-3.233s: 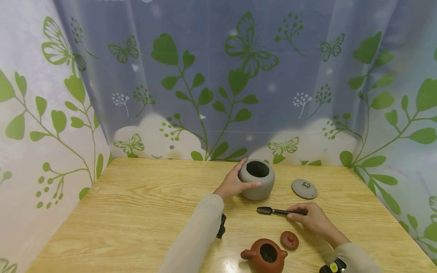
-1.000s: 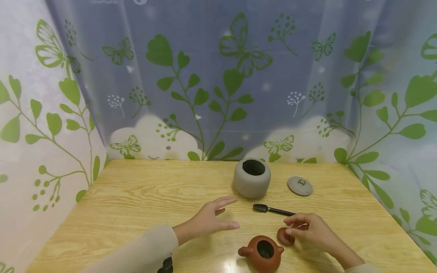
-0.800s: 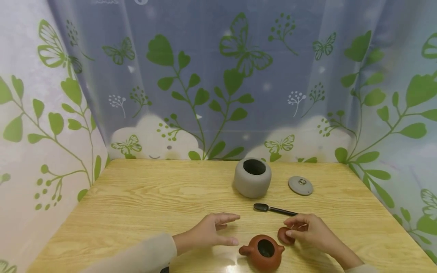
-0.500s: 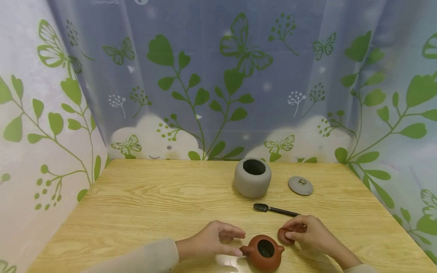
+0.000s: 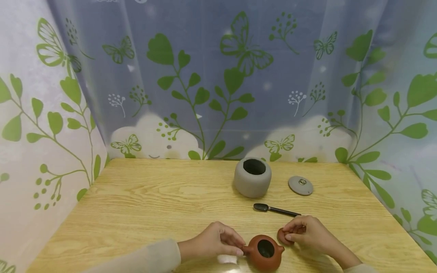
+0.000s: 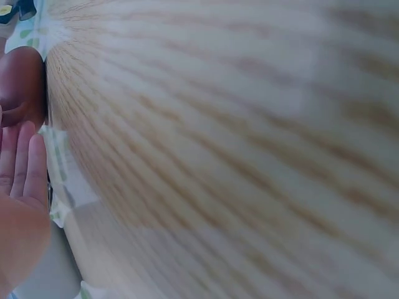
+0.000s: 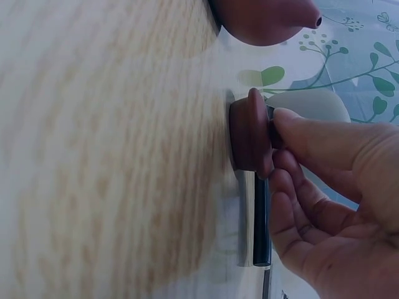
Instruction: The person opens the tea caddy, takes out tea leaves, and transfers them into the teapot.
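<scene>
A small reddish-brown clay teapot [image 5: 264, 253] stands uncovered near the table's front, its dark inside showing. My left hand [image 5: 214, 242] pinches its handle between thumb and fingers; in the left wrist view, the fingers [image 6: 21, 163] reach up to the teapot [image 6: 22, 87]. To the right of the spout, my right hand [image 5: 312, 234] pinches the knob of the round clay teapot lid [image 5: 284, 236]. The right wrist view has thumb and fingers on the knob, with the lid [image 7: 250, 134] upright at the tabletop; whether it touches the wood I cannot tell.
Behind the teapot stands an open grey jar [image 5: 252, 184] with a dark mouth. Its grey lid [image 5: 300, 185] with a metal ring lies to the right. A black scoop [image 5: 276, 209] lies between jar and teapot, its handle end near my right hand. Patterned curtains border the wooden table [image 5: 153, 197].
My left hand has left the grey jar and come down to the teapot's handle. My right hand has let go of the scoop and taken the teapot lid's knob.
</scene>
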{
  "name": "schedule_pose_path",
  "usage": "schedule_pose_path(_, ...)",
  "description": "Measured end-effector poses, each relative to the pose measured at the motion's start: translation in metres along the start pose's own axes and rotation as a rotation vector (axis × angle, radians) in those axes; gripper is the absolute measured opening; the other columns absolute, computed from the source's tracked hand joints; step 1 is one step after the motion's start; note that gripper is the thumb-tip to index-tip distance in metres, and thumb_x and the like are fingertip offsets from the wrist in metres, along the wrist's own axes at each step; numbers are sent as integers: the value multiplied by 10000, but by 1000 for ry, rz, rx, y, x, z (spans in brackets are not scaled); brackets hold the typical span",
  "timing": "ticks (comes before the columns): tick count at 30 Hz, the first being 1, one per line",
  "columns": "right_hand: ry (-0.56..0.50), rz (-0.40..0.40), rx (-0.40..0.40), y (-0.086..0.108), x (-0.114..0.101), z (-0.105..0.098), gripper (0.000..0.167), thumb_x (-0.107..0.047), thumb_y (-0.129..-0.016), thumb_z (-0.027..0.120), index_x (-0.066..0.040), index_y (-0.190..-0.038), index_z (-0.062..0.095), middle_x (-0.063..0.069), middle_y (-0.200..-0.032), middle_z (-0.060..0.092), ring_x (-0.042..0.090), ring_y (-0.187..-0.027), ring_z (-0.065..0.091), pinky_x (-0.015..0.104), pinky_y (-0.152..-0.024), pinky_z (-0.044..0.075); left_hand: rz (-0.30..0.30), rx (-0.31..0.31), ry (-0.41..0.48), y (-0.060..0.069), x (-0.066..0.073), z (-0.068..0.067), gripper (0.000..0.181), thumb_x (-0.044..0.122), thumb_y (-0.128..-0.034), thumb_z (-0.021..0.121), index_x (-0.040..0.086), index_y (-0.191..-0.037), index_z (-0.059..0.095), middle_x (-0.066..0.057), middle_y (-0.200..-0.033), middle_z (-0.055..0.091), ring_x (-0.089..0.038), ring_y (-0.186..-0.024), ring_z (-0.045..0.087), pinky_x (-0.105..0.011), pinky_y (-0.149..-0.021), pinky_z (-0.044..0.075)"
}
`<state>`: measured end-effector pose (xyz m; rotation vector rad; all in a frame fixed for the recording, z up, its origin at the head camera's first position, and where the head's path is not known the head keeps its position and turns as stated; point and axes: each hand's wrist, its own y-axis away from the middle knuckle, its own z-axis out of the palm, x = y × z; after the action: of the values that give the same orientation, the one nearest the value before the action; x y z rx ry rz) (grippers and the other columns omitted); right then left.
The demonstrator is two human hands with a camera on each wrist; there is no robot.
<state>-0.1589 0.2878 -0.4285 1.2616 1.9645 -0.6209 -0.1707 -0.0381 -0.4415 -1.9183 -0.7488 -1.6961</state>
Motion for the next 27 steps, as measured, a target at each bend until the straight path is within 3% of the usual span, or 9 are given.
schedule_pose_path(14, 43, -5, 8, 0, -2, 0, 133, -192, -848, 738, -102, -946, 741, 1, -906, 702, 24, -773, 609, 229, -648, 526, -9, -1, 28, 0, -3, 0, 157, 53, -806, 757, 0, -954, 756, -115, -926, 734, -120, -814, 702, -212, -755, 544)
schedule_pose_path(20, 55, -63, 24, -1, -13, -4, 168, -246, -869, 712, -114, -970, 734, -29, -912, 694, 34, -786, 632, 252, -665, 542, -8, -11, 37, -1, -4, -1, 162, 48, -808, 755, -11, -959, 754, -114, -943, 732, -121, -822, 701, -225, -757, 550)
schedule_pose_path(27, 45, -195, 40, -1, -36, -3, 162, -242, -870, 702, -121, -973, 734, -18, -906, 689, 36, -783, 623, 270, -667, 543, -3, -26, 26, -3, -4, -3, 166, 49, -809, 755, -15, -961, 753, -98, -954, 731, -116, -825, 700, -221, -752, 549)
